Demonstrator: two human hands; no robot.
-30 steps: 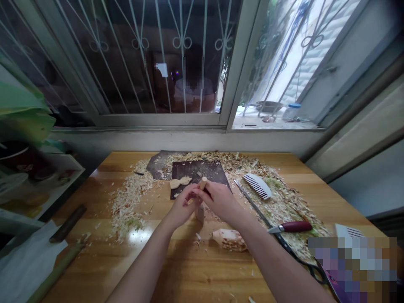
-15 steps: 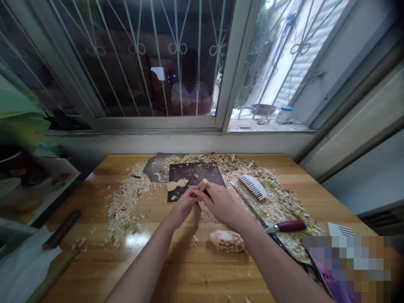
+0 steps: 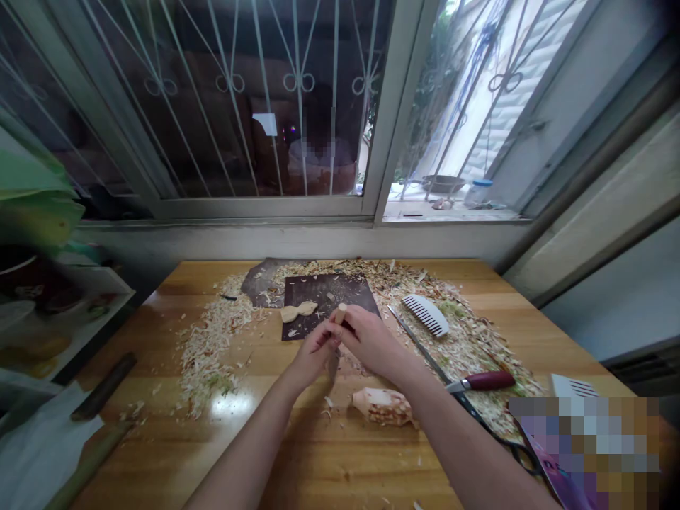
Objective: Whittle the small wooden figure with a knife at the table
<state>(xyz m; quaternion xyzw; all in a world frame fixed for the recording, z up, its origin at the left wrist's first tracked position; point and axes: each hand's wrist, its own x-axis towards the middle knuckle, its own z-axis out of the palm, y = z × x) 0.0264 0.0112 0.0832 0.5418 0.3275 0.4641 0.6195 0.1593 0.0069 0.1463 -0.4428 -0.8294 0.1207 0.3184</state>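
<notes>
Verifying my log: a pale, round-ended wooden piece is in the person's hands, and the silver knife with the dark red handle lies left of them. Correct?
Wrong side: the head view shows the knife lying right of the right hand.

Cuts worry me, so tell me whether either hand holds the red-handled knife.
No, the red-handled knife lies among the shavings, while the left hand and right hand meet at a wooden piece.
</notes>
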